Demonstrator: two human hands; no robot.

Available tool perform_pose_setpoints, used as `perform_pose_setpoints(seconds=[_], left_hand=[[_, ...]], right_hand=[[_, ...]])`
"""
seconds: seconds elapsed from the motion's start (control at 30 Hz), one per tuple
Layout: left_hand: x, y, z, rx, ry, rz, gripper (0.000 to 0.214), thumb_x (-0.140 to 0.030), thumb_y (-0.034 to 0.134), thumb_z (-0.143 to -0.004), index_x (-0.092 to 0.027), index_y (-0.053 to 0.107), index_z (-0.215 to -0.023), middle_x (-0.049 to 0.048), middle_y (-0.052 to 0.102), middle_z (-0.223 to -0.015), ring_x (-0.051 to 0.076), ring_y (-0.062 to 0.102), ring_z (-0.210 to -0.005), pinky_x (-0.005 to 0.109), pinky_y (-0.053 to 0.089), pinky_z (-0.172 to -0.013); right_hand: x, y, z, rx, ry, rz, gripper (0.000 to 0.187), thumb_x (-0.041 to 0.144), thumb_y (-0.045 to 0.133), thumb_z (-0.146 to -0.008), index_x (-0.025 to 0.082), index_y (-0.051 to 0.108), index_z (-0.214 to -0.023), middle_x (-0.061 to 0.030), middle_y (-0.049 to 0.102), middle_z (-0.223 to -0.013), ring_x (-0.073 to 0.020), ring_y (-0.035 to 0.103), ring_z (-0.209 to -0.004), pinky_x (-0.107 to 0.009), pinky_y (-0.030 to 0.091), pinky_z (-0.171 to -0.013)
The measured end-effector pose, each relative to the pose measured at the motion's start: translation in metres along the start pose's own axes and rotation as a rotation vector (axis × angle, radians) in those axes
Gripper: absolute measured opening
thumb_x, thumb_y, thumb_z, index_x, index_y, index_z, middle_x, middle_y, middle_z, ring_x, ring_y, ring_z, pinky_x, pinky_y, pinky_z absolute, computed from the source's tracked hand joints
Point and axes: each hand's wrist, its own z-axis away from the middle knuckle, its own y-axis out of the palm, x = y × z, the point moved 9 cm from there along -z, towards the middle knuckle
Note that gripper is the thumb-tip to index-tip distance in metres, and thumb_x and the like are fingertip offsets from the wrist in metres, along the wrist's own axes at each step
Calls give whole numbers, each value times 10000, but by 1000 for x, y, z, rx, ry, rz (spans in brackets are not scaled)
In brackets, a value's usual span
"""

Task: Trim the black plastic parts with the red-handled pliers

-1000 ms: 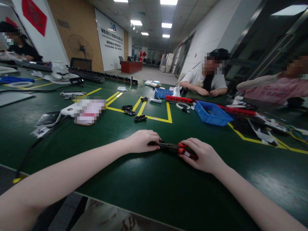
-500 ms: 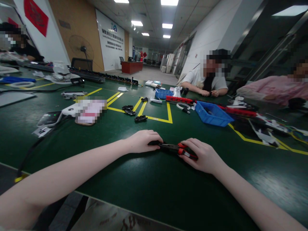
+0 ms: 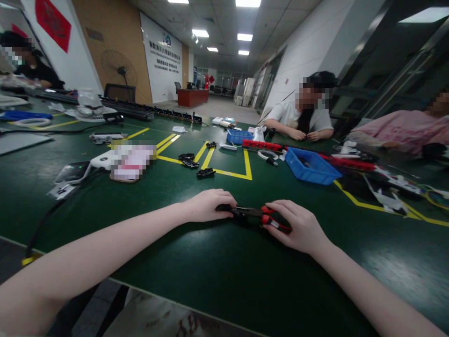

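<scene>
My right hand [image 3: 298, 227] is closed round the red and black handles of a pair of pliers [image 3: 257, 215] lying low over the green table [image 3: 217, 276]. The pliers' dark jaws point left. My left hand [image 3: 206, 205] is curled over a small black part [image 3: 223, 207] at the jaw tips, holding it against the table. Most of that part is hidden under my fingers.
Several small black parts [image 3: 196, 166] lie inside yellow tape lines ahead. A blue bin [image 3: 308, 164] stands at the right, a second blue bin [image 3: 237, 136] farther back. A phone and white charger [image 3: 73, 172] lie at the left. Two people sit across at the right, another at far left.
Nearly nothing differs. My right hand with the pliers has shifted a touch to the right and my left hand stays on the black part.
</scene>
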Motion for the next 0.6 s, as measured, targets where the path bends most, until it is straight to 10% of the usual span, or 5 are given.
perform_pose_setpoints(seconds=[0.6], left_hand=[[2, -1, -1, 0, 22, 133, 91, -217, 682, -861, -161, 670, -932, 91, 643, -1188, 199, 615, -1088, 347, 483, -934]], right_hand=[[3, 8, -1, 82, 44, -49, 351, 407, 613, -859, 183, 600, -1129, -102, 681, -1010, -210, 660, -835, -329, 565, -676]])
